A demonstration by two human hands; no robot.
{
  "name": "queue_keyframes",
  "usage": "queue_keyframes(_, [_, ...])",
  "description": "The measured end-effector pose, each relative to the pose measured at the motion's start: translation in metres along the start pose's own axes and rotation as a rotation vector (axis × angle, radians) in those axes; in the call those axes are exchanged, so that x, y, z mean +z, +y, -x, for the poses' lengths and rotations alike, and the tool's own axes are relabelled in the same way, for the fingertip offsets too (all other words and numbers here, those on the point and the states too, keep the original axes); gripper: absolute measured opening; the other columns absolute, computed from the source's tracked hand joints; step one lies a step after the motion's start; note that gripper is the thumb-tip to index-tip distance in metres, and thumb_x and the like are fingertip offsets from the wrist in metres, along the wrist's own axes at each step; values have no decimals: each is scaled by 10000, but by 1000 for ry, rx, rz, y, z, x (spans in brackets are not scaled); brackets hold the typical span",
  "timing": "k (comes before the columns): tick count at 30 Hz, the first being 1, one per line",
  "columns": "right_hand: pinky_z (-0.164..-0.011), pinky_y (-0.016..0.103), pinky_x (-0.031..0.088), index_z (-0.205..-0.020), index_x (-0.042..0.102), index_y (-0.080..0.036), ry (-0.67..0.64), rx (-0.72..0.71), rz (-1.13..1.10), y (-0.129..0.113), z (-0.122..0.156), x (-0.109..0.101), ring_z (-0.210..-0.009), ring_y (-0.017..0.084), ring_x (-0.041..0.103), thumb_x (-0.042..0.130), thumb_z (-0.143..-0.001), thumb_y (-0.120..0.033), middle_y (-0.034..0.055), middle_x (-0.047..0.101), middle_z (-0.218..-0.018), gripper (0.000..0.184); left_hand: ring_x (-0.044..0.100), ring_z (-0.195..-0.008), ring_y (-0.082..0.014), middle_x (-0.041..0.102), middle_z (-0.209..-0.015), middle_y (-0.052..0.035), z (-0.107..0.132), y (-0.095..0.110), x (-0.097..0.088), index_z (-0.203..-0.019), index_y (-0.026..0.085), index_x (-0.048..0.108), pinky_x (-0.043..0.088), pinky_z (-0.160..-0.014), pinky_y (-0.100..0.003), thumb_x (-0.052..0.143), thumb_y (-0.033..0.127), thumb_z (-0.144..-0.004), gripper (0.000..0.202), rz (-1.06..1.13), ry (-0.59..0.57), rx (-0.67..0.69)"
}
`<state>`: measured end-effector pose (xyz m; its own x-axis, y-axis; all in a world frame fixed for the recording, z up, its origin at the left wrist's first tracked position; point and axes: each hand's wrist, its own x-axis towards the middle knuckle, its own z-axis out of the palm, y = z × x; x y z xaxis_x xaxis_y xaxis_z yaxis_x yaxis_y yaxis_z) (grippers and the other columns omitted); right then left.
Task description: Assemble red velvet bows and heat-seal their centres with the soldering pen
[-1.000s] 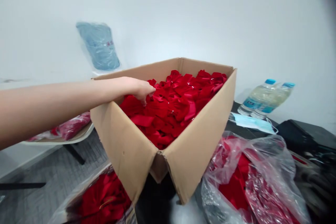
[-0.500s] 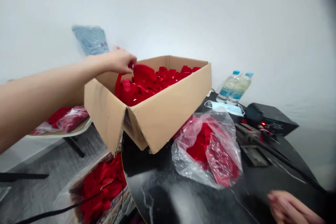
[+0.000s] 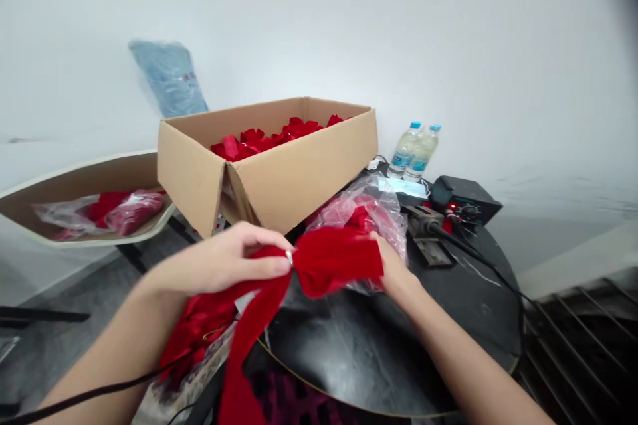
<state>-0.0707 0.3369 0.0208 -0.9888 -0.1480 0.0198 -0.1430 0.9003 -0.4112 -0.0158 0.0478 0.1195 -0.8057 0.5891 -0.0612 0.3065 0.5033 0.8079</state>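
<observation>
A red velvet ribbon bow point(image 3: 339, 259) with long tails is held up over the table's near side. My left hand point(image 3: 249, 255) is closed on it, thumb and fingers pinching beside a small shiny band at its knot. One tail point(image 3: 246, 352) hangs down below this hand. My right hand point(image 3: 393, 265) is at the far right end of the bow's loop, closed at its edge; most of its fingers are hidden behind the ribbon. Behind them lies a clear plastic bag point(image 3: 393, 216) with red pieces inside, partly covered by the bow.
An open cardboard box point(image 3: 309, 179) of red bows stands on the black round table point(image 3: 349, 352). Two water bottles point(image 3: 411, 153), a face mask point(image 3: 406, 187) and a black device point(image 3: 463, 202) with a red light are at right. A chair point(image 3: 30, 232) holds bagged red items.
My left hand has come out of the cardboard box with a red bow and moved down toward me. My right hand has moved from the table's right front to the bow.
</observation>
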Motion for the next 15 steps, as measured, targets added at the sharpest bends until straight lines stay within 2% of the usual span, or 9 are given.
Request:
queue_keyframes(2, [-751, 331, 514, -829, 656, -153, -3, 18, -19, 7, -7, 10, -775, 205, 678, 690, -916, -237, 71, 708, -812, 125, 733, -959, -218, 803, -1027, -23, -23, -16, 22, -1036, 201, 801, 547, -872, -275, 650, 417, -968, 273, 9, -173, 13])
queue_keyframes(3, [-749, 330, 511, -818, 649, -154, 2, 24, -42, 12, -8, 11, -757, 193, 669, 686, -908, -213, 51, 698, -791, 114, 735, -956, -223, 803, -1031, -32, -33, -26, 32, -1063, 194, 797, 548, -868, -280, 651, 421, -967, 286, -11, -184, 18])
queue_keyframes(5, [-729, 314, 496, -791, 634, -169, 26, 25, -110, 21, -8, 7, -725, 183, 661, 652, -906, -192, 34, 691, -759, 119, 732, -867, -223, 792, -955, -48, -50, -48, 49, -1052, 182, 793, 555, -810, -296, 656, 404, -964, 275, -131, -122, 52])
queue_keyframes(6, [-705, 303, 485, -785, 624, -180, 43, 24, -157, 24, -7, 3, -705, 182, 660, 621, -914, -199, 36, 693, -750, 131, 731, -894, -236, 784, -993, -63, -57, -57, 57, -1106, 186, 783, 557, -833, -320, 668, 375, -959, 265, -215, -82, 106])
queue_keyframes(8, [-641, 285, 469, -824, 603, -195, 82, 27, -265, 28, -6, -8, -643, 173, 649, 544, -953, -262, 41, 699, -753, 157, 705, -1066, -283, 745, -1176, -111, -69, -68, 66, -1263, 201, 730, 544, -947, -394, 684, 299, -950, 332, -368, 18, 266])
queue_keyframes(10, [-585, 271, 464, -916, 589, -201, 114, 31, -375, 28, -5, -19, -591, 157, 625, 477, -985, -347, 37, 704, -782, 197, 669, -1164, -296, 698, -1275, -136, -80, -67, 70, -1348, 211, 677, 523, -1012, -440, 670, 271, -961, 392, -382, 140, 375])
queue_keyframes(11, [-572, 267, 468, -960, 585, -200, 123, 31, -422, 27, -4, -24, -586, 153, 618, 468, -985, -380, 37, 707, -801, 216, 687, -1112, -277, 711, -1225, -129, -86, -62, 71, -1335, 208, 676, 542, -979, -426, 662, 298, -971, 375, -311, 199, 369])
queue_keyframes(13, [-577, 261, 484, -1008, 596, -197, 120, 22, -501, 24, -2, -33, -615, 150, 621, 506, -967, -423, 39, 715, -838, 246, 717, -809, -199, 743, -960, -70, -100, -48, 70, -1290, 208, 671, 591, -773, -340, 658, 418, -975, 379, -35, 254, 219])
queue_keyframes(15, [-585, 251, 483, -1014, 636, -197, 76, -21, -574, 20, 2, -40, -643, 146, 612, 565, -955, -429, 29, 713, -829, 249, 641, -538, -143, 714, -738, 0, -116, -36, 68, -1350, 228, 613, 540, -531, -255, 683, 514, -941, 505, 254, 140, 48])
